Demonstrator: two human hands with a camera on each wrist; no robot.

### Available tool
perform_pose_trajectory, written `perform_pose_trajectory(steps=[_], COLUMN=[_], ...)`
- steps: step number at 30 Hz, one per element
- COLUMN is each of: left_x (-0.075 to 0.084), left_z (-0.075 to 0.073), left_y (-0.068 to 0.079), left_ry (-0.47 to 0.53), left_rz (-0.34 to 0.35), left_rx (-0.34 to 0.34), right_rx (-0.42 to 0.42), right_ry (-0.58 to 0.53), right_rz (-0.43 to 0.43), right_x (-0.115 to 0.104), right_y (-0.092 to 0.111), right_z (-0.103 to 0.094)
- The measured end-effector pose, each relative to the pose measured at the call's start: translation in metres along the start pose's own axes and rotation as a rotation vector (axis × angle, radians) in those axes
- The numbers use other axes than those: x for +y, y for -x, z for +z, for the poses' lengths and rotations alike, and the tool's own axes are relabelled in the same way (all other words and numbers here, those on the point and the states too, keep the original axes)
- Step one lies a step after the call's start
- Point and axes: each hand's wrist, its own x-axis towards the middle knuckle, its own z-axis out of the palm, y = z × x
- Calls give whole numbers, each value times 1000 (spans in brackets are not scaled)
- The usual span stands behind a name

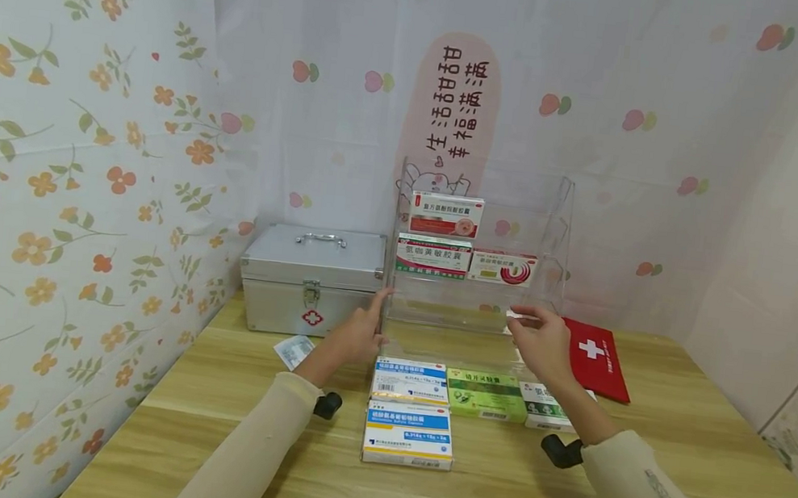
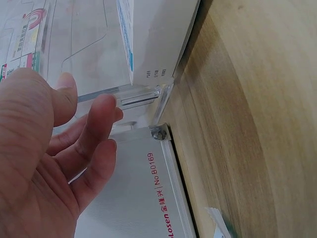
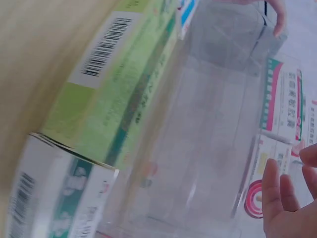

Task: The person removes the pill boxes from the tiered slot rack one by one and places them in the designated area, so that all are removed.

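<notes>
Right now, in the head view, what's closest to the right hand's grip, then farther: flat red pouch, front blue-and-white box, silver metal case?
1. Red pouch, just right.
2. Blue-and-white box, left, toward the person.
3. Silver case, farthest left.

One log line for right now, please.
left hand: near left side of clear rack | right hand: near its right side | grips: unclear | three boxes shelved | silver case: shut

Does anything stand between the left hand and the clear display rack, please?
Nothing visible: the left hand is beside the clear display rack, at its left edge. The silver first-aid case stands farther left.
</notes>
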Motion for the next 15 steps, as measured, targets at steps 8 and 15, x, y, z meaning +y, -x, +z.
perform_pose_trajectory(steps=[8, 15], left_x=[-1, 0], left_z=[-1, 0], left_y=[1, 1], left_ry=[-14, -34], left_rz=[8, 14], left_rx=[0, 16], right_rx=[49, 74], right_ry=[-13, 91], right_rz=[-15, -32], right_x=[-9, -16], right_y=[-22, -36], right_z=[7, 11])
